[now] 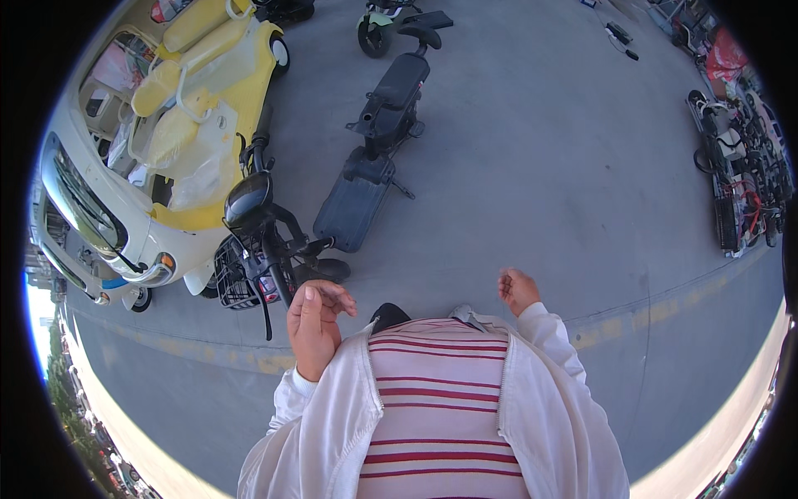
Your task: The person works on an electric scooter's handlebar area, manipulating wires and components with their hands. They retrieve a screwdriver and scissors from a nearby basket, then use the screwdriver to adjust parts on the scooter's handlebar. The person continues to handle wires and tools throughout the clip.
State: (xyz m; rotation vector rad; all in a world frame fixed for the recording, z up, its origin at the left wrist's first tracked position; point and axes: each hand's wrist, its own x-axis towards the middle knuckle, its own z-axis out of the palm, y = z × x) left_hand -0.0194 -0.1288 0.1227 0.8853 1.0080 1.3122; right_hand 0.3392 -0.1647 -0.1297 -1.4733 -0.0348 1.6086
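Yellow seats are showing inside a white three-wheeler; right of it, a black electric scooter is standing ahead and leftward of the hands, its long axis running from the near handlebar away and rightward to the saddle. The left hand is hanging nearer, just beside that handlebar, fingers loosely bent around nothing; whether it is touching, I cannot tell. The right hand is hanging well apart, half curled, its contents hidden.
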